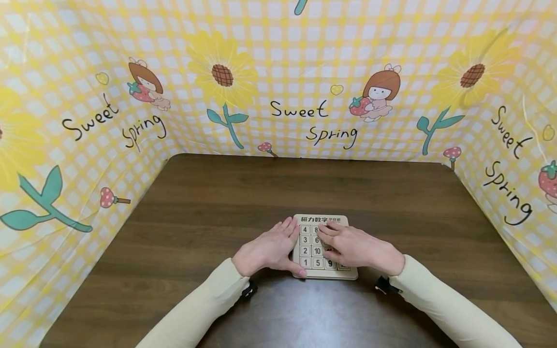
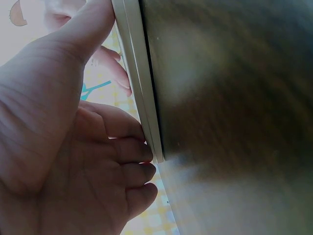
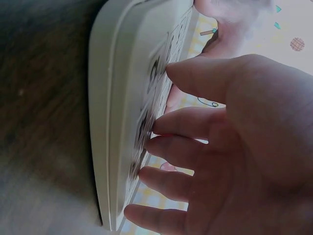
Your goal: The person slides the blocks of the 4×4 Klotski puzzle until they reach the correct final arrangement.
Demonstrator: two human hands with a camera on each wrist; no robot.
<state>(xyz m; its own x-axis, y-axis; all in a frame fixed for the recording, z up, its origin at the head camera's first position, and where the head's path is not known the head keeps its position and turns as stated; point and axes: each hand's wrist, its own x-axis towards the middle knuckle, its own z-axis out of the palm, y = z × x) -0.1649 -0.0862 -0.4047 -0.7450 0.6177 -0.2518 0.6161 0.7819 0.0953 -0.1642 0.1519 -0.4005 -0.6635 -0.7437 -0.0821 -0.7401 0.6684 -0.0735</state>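
A pale, flat number puzzle board (image 1: 328, 275) lies on the table, its square tiles (image 1: 305, 251) marked with printed numbers. My left hand (image 1: 271, 249) rests against the board's left side, thumb on its near left corner. Those fingers (image 2: 134, 149) lie fairly straight and touch the board's edge in the left wrist view. Over the right part of the tiles lies my right hand (image 1: 359, 247), hiding several numbers. In the right wrist view, its spread fingertips (image 3: 161, 125) touch the board's face, with the thumb on a tile.
The brown wooden table (image 1: 243, 188) extends around the board on all sides. A yellow checked cloth (image 1: 287, 63) with flowers and lettering hangs along the back and both sides. Dark wrist cameras (image 1: 385, 285) sit below the sleeve cuffs.
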